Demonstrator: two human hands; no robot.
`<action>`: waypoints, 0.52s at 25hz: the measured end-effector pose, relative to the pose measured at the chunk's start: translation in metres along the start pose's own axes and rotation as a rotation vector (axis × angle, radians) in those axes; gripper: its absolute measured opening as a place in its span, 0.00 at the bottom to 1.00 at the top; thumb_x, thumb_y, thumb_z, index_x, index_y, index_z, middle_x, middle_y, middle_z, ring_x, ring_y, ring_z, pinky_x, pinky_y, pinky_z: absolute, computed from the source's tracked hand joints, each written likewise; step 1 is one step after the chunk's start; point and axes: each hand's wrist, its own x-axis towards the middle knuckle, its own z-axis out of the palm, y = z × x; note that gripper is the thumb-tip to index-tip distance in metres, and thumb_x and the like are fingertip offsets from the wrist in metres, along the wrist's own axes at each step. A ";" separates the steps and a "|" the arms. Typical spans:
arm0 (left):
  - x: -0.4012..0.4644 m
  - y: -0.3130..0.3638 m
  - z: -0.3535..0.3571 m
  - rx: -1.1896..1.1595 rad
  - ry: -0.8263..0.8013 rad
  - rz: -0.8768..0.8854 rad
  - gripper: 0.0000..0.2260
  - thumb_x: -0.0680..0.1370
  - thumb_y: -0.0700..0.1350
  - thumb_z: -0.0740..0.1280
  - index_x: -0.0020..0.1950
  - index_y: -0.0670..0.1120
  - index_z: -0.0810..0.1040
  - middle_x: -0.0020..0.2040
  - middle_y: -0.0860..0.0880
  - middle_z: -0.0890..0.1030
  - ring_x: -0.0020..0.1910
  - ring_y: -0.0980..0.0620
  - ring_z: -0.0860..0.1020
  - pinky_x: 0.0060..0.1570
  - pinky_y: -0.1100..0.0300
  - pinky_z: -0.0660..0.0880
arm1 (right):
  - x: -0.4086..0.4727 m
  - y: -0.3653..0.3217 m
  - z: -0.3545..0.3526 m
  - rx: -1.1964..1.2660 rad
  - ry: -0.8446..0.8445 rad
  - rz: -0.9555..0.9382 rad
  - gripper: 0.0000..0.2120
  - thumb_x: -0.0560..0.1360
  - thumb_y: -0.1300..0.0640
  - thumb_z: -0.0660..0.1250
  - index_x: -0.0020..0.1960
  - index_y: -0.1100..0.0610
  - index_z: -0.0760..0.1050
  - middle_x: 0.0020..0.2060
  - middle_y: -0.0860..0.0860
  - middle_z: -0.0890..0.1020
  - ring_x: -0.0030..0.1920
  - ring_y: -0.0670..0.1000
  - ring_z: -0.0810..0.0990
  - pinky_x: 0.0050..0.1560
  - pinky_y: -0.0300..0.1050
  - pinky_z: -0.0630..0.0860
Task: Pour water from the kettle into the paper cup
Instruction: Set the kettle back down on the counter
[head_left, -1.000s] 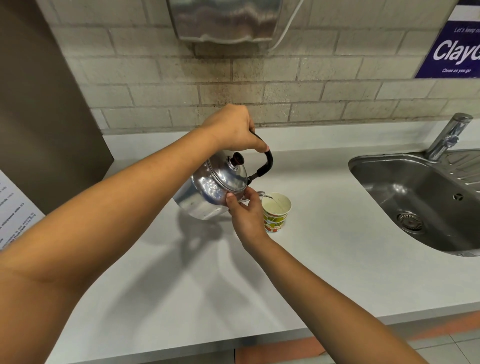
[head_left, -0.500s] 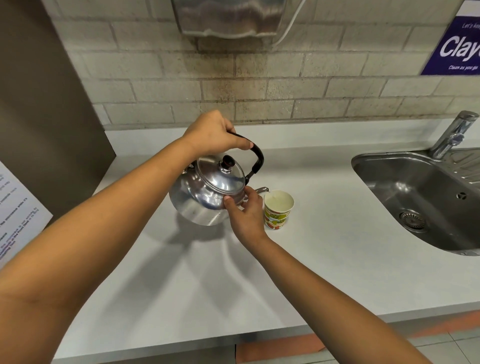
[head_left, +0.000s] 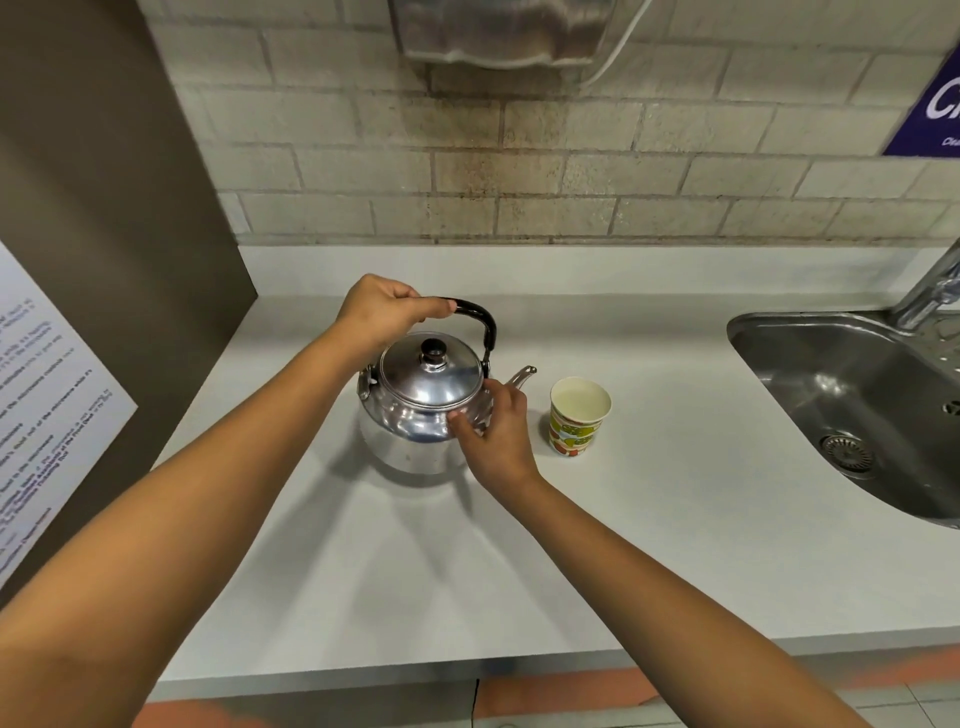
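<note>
A shiny metal kettle (head_left: 415, 410) with a black lid knob and black handle stands upright on the white counter (head_left: 519, 571). My left hand (head_left: 387, 312) is closed around the top of its handle. My right hand (head_left: 493, 436) rests its fingertips against the kettle's right side, just below the lid rim, partly hiding the spout's base. The spout points right toward a paper cup (head_left: 577, 415) with a green, yellow and red print. The cup stands upright a short gap to the right of the kettle and holds water.
A steel sink (head_left: 857, 400) with a tap (head_left: 930, 296) is set into the counter at the right. A brown panel with a printed notice (head_left: 47, 405) borders the left. A metal dispenser (head_left: 498, 31) hangs on the brick wall above.
The kettle has gone from tilted over the cup to upright and moved left, down onto the counter. Both hands stayed on it. The cup has not moved.
</note>
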 end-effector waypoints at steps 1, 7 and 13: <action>0.000 -0.005 0.000 -0.019 0.004 -0.008 0.14 0.61 0.51 0.77 0.29 0.42 0.79 0.23 0.52 0.72 0.15 0.62 0.65 0.17 0.73 0.61 | -0.001 0.001 0.002 -0.014 -0.010 0.003 0.26 0.72 0.56 0.66 0.67 0.59 0.63 0.65 0.59 0.64 0.60 0.55 0.71 0.63 0.45 0.70; 0.000 -0.029 -0.004 -0.076 -0.005 -0.017 0.12 0.61 0.51 0.77 0.27 0.45 0.79 0.24 0.52 0.73 0.19 0.63 0.67 0.23 0.73 0.65 | -0.003 0.002 0.010 -0.089 -0.055 0.013 0.24 0.72 0.57 0.66 0.65 0.61 0.64 0.63 0.60 0.64 0.59 0.58 0.72 0.65 0.51 0.70; 0.000 -0.044 -0.003 -0.091 -0.042 -0.019 0.12 0.62 0.50 0.77 0.30 0.42 0.81 0.31 0.45 0.76 0.32 0.54 0.72 0.36 0.62 0.68 | -0.005 0.008 0.016 -0.108 -0.077 0.041 0.24 0.72 0.57 0.67 0.65 0.61 0.63 0.63 0.60 0.64 0.59 0.59 0.72 0.65 0.54 0.71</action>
